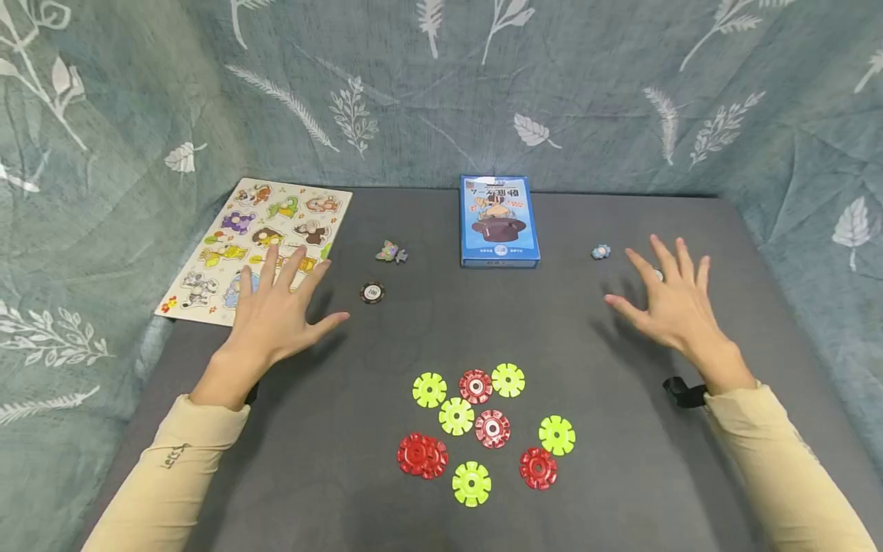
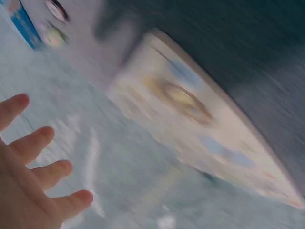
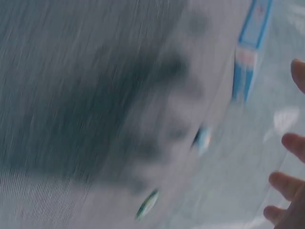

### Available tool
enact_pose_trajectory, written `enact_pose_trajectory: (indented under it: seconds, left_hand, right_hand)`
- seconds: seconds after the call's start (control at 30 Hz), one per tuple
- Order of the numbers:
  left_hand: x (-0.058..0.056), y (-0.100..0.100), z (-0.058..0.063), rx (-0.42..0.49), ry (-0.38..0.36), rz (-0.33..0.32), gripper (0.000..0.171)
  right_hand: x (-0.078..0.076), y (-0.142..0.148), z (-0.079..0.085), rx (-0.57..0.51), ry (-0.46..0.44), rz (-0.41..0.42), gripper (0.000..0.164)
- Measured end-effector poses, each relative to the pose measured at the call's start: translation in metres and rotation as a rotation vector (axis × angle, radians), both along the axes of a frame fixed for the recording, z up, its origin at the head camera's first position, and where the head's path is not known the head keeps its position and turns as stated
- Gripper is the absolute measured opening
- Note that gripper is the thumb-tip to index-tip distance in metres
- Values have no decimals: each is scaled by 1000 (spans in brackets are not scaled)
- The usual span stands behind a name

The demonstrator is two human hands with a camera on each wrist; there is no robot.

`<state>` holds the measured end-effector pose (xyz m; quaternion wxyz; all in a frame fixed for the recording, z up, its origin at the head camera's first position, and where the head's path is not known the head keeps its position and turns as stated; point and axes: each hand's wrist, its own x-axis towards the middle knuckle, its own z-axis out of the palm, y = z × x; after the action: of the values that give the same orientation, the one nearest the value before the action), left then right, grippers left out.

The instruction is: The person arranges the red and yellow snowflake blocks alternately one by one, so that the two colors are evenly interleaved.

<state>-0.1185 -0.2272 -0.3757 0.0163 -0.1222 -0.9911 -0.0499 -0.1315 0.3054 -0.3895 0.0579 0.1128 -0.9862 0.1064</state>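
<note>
In the head view my left hand point(image 1: 272, 318) is held with spread fingers by the near right edge of an animal puzzle board point(image 1: 265, 253), holding nothing. Its fingertips overlap the board in this view. My right hand point(image 1: 672, 307), also spread and holding nothing, is over the right side of the table. It partly hides a small round chip point(image 1: 659, 274), and a small blue figure point(image 1: 601, 251) lies just beyond its fingers. Between the hands, nearer me, lie several yellow-green notched discs point(image 1: 457, 416) and several red ones point(image 1: 493, 428); two red discs point(image 1: 416, 454) overlap.
A blue game box point(image 1: 500, 222) lies flat at the back of the dark grey table point(image 1: 441, 330). Left of it are a black chip point(image 1: 372, 292) marked 100 and small colourful figures point(image 1: 391, 252). Leaf-patterned cloth point(image 1: 428, 100) surrounds the back and sides. Both wrist views are blurred.
</note>
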Motion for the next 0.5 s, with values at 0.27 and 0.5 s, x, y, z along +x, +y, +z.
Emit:
enact_pose_trajectory:
  seconds: [0.27, 0.5]
  left_hand:
    - [8, 56, -10, 38, 168, -309, 70]
    - [26, 125, -18, 29, 127, -631, 43]
  right_hand:
    - [5, -54, -14, 47, 87, 460, 63]
    - [29, -84, -22, -65, 23, 750, 46]
